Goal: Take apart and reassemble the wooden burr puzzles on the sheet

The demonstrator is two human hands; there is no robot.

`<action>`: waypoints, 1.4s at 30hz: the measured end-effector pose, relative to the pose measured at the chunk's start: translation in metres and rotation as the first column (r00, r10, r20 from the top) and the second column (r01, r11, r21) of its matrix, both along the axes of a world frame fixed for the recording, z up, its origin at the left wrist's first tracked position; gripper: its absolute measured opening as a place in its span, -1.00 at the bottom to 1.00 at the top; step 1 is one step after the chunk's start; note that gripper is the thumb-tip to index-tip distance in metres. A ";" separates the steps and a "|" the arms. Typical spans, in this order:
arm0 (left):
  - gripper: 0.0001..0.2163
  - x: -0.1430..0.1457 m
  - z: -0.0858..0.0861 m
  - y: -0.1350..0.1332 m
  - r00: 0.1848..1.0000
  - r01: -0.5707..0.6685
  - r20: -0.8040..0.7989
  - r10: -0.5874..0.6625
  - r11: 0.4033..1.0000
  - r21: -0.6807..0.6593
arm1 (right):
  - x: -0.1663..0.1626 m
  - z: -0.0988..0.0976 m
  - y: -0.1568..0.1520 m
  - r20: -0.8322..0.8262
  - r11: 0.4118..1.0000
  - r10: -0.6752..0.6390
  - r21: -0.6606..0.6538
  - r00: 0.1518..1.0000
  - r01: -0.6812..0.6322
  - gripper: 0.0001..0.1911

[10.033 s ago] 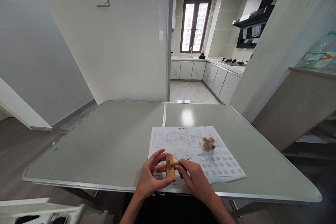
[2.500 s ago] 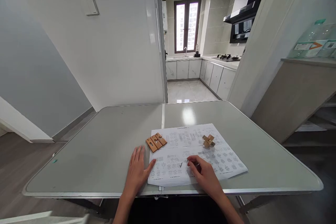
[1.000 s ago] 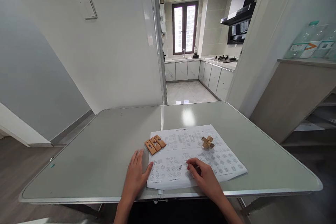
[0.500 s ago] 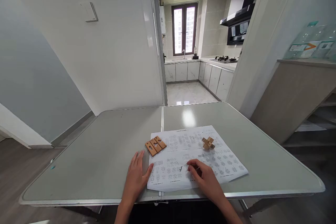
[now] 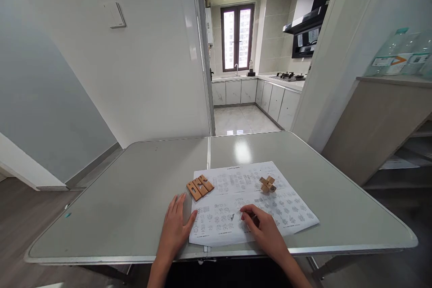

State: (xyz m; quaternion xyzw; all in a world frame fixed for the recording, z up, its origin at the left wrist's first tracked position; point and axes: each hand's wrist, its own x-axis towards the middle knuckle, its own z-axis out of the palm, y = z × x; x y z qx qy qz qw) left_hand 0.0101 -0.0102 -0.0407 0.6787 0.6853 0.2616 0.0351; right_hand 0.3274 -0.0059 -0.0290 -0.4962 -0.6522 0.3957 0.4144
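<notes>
A printed sheet of diagrams (image 5: pixel 276 207) lies on the grey folding table (image 5: pixel 128 193). My left hand (image 5: pixel 175 229) rests flat and open on the table, its thumb touching the sheet's left edge. My right hand (image 5: pixel 263 229) lies on the sheet with its fingers curled; nothing shows in them. Three loose wooden puzzle bars (image 5: pixel 200 186) lie side by side at the sheet's upper left corner, beyond my left hand. A small assembled wooden cross puzzle (image 5: pixel 267 183) stands on the sheet, beyond my right hand.
The table's near edge (image 5: pixel 236 252) runs just under my wrists. A white wall (image 5: pixel 135 76) stands behind the table. An open doorway leads to a kitchen (image 5: pixel 256 90). On the right, a counter (image 5: pixel 388 112) carries clear plastic bottles (image 5: pixel 401 54).
Ten seconds ago both hands held a wooden cross puzzle; now its bars lie apart at the sheet's corner. Over the last second the hands have stayed where they were.
</notes>
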 end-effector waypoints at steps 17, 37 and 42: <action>-0.42 0.002 0.002 -0.001 1.000 0.000 -0.005 0.000 1.000 -0.003 | 0.000 0.000 0.000 -0.009 1.000 -0.006 0.020 1.000 0.006 -0.58; -0.41 0.004 0.007 -0.002 1.000 -0.008 -0.023 0.007 0.999 -0.048 | 0.001 -0.001 -0.001 0.006 1.000 0.022 -0.002 1.000 -0.022 -0.65; -0.40 0.003 0.005 -0.001 1.000 -0.016 -0.026 0.015 0.999 -0.048 | 0.001 0.001 -0.002 0.003 0.999 0.031 -0.015 1.000 -0.031 -0.69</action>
